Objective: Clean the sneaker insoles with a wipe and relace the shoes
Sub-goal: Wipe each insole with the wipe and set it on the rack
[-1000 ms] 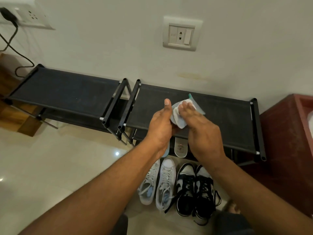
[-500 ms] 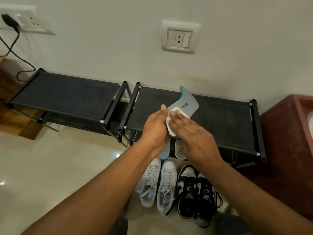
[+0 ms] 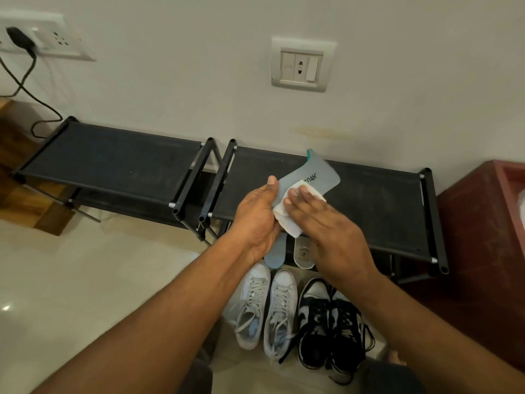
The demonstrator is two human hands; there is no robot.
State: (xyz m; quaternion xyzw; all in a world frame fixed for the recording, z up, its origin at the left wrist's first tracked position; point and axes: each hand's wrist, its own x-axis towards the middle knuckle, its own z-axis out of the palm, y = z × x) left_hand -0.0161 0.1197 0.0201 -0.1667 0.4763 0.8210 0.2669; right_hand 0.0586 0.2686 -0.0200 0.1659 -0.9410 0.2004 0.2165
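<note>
1. Two black shoe racks stand against the wall beyond both hands; the right rack (image 3: 369, 200) lies directly behind and under the hands, and the left rack (image 3: 113, 163) sits off to the left of the left hand, the two frames just beside each other.
2. Beyond the right hand's outer side stands a dark red cabinet (image 3: 483, 237); its edge is just beside the right rack.
3. Below the wrists, on the pale floor, sit two pairs of shoes; the white sneakers (image 3: 267, 305) lie under the left forearm, and the black-and-white sneakers (image 3: 329, 322) lie under the right forearm, the pairs side by side.
4. The left hand (image 3: 255, 220) is closed around the near part of a grey insole (image 3: 315, 174), thumb up along its left edge; the insole's far end rises past the fingertips, above the right rack.
5. The right hand (image 3: 324, 223) lies flat with fingers stretched out, pressing a white wipe (image 3: 287, 220) against the insole's face; the wipe's lower edge hangs out between the two hands.
6. Just under the hands, two more insoles (image 3: 302, 255) show beneath the rack's front edge, near the toes of the sneakers.
7. Above the hands, on the wall, is a white socket plate (image 3: 301, 65); far up to the left of the left hand, another socket (image 3: 42, 38) holds a black plug and cable.
</note>
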